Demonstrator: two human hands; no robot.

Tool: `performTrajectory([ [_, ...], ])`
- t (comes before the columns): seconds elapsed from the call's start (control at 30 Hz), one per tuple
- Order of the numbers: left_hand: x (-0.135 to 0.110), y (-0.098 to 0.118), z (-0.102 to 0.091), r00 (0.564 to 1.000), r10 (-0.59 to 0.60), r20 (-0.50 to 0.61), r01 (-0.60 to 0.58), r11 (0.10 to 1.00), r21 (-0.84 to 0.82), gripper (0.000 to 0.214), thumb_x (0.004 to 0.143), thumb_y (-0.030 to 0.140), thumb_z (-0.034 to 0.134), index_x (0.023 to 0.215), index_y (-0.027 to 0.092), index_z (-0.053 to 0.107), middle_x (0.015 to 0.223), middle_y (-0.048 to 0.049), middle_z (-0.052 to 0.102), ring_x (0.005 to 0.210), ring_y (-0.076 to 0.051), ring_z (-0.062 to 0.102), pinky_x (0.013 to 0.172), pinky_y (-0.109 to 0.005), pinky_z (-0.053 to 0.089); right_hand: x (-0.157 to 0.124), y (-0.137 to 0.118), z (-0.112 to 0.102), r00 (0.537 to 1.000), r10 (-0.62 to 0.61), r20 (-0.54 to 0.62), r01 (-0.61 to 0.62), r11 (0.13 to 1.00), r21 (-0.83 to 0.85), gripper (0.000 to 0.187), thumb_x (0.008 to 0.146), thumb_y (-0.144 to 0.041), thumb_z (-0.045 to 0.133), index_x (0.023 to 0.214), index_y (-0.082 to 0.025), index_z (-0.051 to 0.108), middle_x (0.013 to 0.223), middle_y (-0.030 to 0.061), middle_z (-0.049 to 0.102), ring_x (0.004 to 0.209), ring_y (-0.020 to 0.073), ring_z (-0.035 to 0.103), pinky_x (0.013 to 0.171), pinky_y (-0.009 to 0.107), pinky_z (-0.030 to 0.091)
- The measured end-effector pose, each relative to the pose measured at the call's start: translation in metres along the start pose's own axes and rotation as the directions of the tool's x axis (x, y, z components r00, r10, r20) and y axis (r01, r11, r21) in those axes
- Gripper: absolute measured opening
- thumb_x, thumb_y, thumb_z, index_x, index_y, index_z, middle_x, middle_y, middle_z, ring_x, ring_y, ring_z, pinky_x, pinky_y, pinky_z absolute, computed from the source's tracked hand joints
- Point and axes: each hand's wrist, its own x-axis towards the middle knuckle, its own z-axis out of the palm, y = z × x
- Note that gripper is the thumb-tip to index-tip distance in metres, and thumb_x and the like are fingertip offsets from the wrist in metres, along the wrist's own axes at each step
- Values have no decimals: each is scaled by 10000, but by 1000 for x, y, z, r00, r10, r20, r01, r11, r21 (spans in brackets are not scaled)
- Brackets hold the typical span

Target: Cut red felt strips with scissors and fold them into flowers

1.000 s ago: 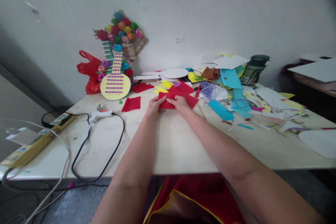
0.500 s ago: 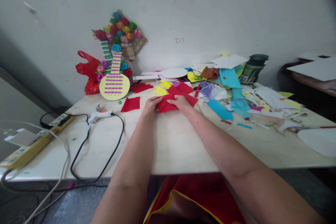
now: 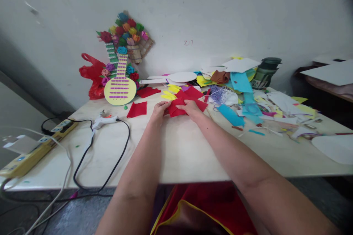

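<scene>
A piece of red crepe paper (image 3: 176, 109) is between my two hands above the table. My left hand (image 3: 160, 111) pinches at its left edge, fingers bent and close together. On the paper's right side, my right hand (image 3: 191, 108) grips with the thumb lying on top; its other fingers are partly hidden behind. More red crepe paper (image 3: 190, 93) lies just beyond my hands, beside several yellow petal-shaped pieces (image 3: 171, 91). To the left, a separate red square (image 3: 137, 109) rests flat with one edge curled.
A white glue gun (image 3: 106, 121) and its black cable lie left, near a yellow power strip (image 3: 41, 148). A decorated paper lute (image 3: 120, 90) leans at the back left. Paper scraps (image 3: 281, 106), purple-white string (image 3: 223, 94) and a green bottle (image 3: 267, 73) occupy the right.
The left edge of the red crepe paper has shifted slightly right, so less of it lies under my left fingers. My right hand has barely moved.
</scene>
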Motion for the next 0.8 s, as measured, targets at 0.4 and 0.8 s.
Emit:
performTrajectory([
  [0.4, -1, 1, -4, 995, 87, 56, -95, 984, 152, 298, 563, 387, 730, 625, 129, 595, 567, 4, 574, 510, -82, 500, 511, -207, 395, 1, 2, -5, 990, -33, 136, 22, 996, 81, 226, 571, -313, 715, 676, -146, 604, 621, -16, 630, 588, 116, 579, 614, 253, 462],
  [0.8, -1, 1, -4, 990, 97, 101, -114, 975, 190, 299, 570, 379, 724, 696, 126, 625, 617, -11, 613, 548, -99, 534, 551, -225, 424, -4, -4, -4, 992, -6, 129, -11, 992, 129, 173, 571, -252, 712, 679, -144, 632, 619, -10, 642, 569, 108, 578, 601, 242, 450],
])
